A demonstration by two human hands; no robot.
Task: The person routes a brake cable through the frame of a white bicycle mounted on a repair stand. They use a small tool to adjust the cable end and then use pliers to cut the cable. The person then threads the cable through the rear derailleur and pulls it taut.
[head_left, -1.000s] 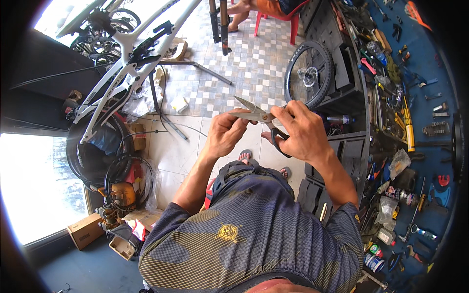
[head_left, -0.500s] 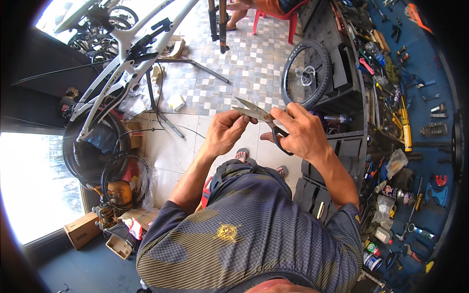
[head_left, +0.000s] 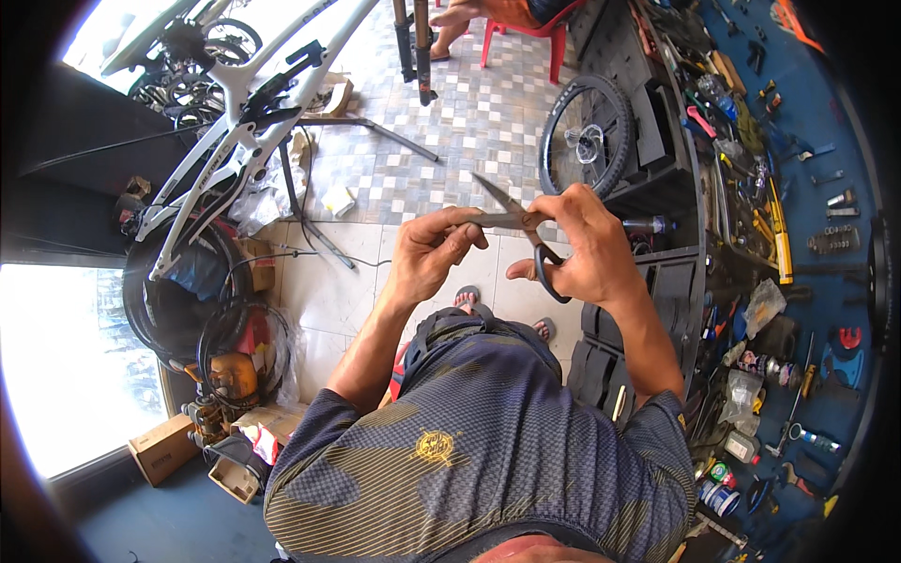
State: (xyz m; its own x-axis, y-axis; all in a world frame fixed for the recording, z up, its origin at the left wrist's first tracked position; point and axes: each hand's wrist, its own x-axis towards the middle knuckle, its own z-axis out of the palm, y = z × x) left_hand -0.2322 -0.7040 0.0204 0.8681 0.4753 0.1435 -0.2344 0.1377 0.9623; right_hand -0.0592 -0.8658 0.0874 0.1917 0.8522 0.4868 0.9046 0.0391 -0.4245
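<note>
My right hand [head_left: 593,246] grips a pair of scissors [head_left: 514,220] by the black handle loops, thumb and fingers apart. The blades stand spread, one slanting up and away, the other pointing left toward my left hand. My left hand [head_left: 430,255] is closed in a pinch, its fingertips at the end of the lower blade. Whatever the pinch holds is too small or hidden to make out. Both hands are raised in front of my body, above the tiled floor [head_left: 328,296].
A white bicycle frame [head_left: 272,45] stands at the upper left, beside a fork [head_left: 424,58]. At the right, a spoked wheel [head_left: 621,155] leans on a dark cabinet. Several tools lie along the blue bench [head_left: 849,319]. A person sits on a red chair [head_left: 556,47] at the far side.
The scissors have turned, and their blades have opened wider. The lower blade now lies nearly level against the fingertips of my left hand, which stays in about the same place.
</note>
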